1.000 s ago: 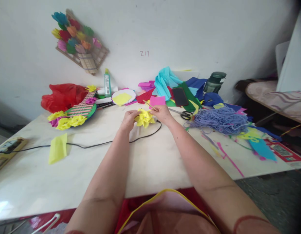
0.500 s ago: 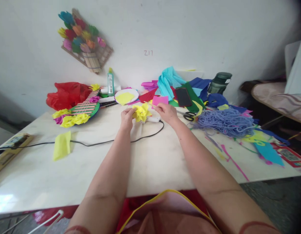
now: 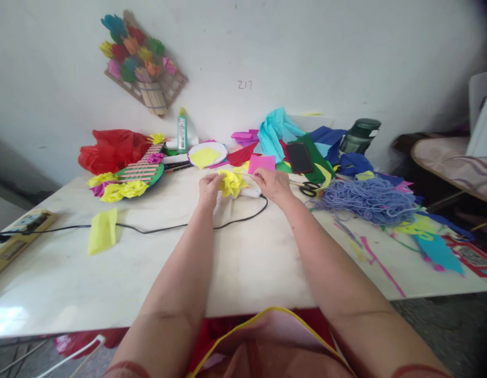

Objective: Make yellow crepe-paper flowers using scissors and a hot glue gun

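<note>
A ruffled yellow paper flower (image 3: 232, 184) is pinched at its left side by my left hand (image 3: 209, 188). My right hand (image 3: 273, 185) has its fingers closed on a thin pale stick (image 3: 246, 174), whose far end reaches the flower's upper part. Whether the stick touches the petals I cannot tell. Just behind and below the flower lies a white tool (image 3: 251, 193) with a black cord (image 3: 243, 221), partly hidden; it looks like a glue gun. A pink paper square (image 3: 262, 163) lies right behind my right hand.
Scissors (image 3: 309, 189), a phone (image 3: 300, 157) and a heap of blue yarn (image 3: 367, 202) lie to the right. At left are a flower-trimmed paper guitar (image 3: 138, 172), a yellow sheet (image 3: 102, 231) and a power strip (image 3: 20, 239). A green bottle (image 3: 182, 131) stands near the wall.
The stick has tipped from slanting to nearly level across the flower's top, and the flower has turned slightly. The whole view has shifted a little. Both hands keep their hold.
</note>
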A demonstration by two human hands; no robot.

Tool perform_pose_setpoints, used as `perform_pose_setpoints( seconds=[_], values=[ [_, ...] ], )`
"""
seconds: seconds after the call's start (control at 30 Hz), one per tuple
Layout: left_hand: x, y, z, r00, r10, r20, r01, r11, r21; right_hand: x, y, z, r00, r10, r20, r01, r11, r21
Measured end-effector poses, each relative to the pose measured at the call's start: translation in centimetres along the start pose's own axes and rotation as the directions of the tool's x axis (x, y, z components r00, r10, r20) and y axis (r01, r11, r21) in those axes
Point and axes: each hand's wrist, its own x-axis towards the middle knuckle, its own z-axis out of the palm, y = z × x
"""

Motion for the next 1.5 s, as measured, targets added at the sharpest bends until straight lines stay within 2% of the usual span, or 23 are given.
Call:
perform_pose_setpoints(
  seconds=[0.17,0.33,0.47,0.6,0.73,0.97,1.17,1.5],
  values=[
    [-0.4,0.6,0.2,0.993,0.013,0.115,-0.010,1.000,-0.022,0.2,-0.1,0.2,0.999,0.010,-0.041,-0.007,0.997,0.082],
    [-0.7,1.2,0.6,0.973,-0.015,0.230,0.023,0.999,-0.035,0.7,0.4,0.7,0.992,-0.029,-0.124,0.059,0.969,0.240],
    [-1.0,1.5,0.6,0.965,-0.007,0.263,0.013,1.000,-0.022,1.1,1.0,1.3,0.980,-0.058,-0.190,0.129,0.913,0.388],
    [-1.1,1.7,0.7,0.961,-0.022,0.276,0.025,1.000,-0.006,1.2,1.0,1.5,0.986,-0.057,-0.158,0.127,0.867,0.483],
    [-1.0,1.5,0.7,0.950,-0.071,0.303,0.068,0.997,0.021,1.1,0.6,0.9,0.991,-0.060,-0.118,0.106,0.894,0.435],
    [-1.1,1.4,0.8,0.937,-0.113,0.331,0.101,0.993,0.054,0.6,0.0,-0.1,1.000,0.016,-0.012,-0.010,0.931,0.365],
    [-1.2,1.5,0.8,0.928,-0.138,0.347,0.124,0.990,0.063,0.5,-0.1,-0.1,0.999,0.026,0.034,-0.037,0.936,0.350],
    [-1.1,1.4,0.7,0.943,-0.136,0.305,0.136,0.990,0.021,0.6,0.2,0.1,0.997,0.032,0.076,-0.057,0.933,0.354]
  ],
)
